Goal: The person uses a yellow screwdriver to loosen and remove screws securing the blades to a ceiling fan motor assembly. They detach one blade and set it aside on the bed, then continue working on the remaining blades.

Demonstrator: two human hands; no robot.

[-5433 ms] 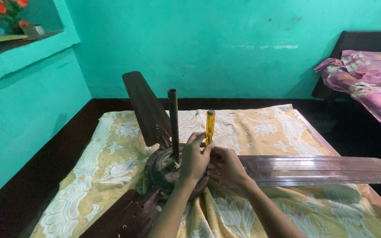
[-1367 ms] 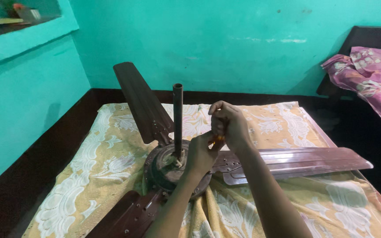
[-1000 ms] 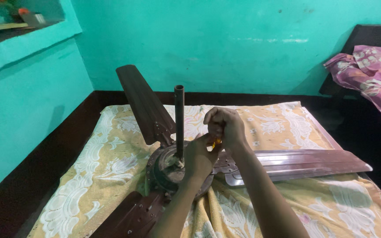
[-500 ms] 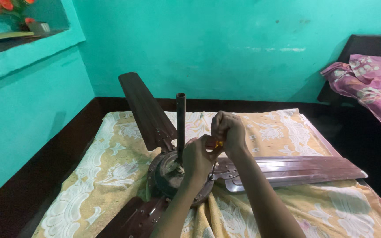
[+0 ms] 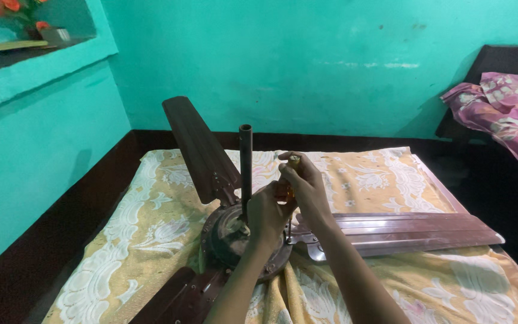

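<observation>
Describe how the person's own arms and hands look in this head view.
Both forearms are bare, with no sleeves in view. The left hand and right hand wear no gloves. No rings, watch or bracelet can be seen. Both arms enter from the bottom edge of the frame.

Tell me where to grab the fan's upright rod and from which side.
Grip the rod on its bare upper half, just under the open top. Come from the left: that side looks free above the rear blade, while both hands, the left hand and right hand with the screwdriver, crowd the right near the motor. It stands vertical, so wrap the fingers around it horizontally.
</observation>
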